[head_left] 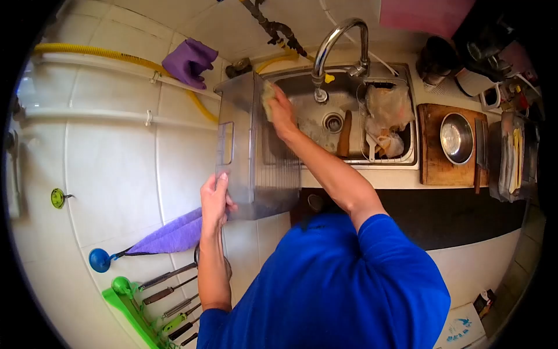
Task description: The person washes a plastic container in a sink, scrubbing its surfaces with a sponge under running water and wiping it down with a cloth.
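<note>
A clear plastic bin (256, 174) is held tilted at the left side of the metal sink (314, 110). My left hand (217, 199) grips its lower left edge, near the oblong handle slot, with the fingers wrapped round. Against the bin's upper right wall, my right hand (281, 113) presses a yellowish sponge (268, 100), partly hidden by the fingers. The chrome faucet (343, 26) arches over the basin to the right of my right hand. A brown, elongated object (345, 135) lies in the sink beside the drain.
A wire basket with plastic bags (388, 110) sits in the sink's right part. Further right, a metal bowl (457, 138) rests on a wooden board (430, 168). Purple cloths (189, 63) and a green rack (136, 317) with utensils are along the tiled wall.
</note>
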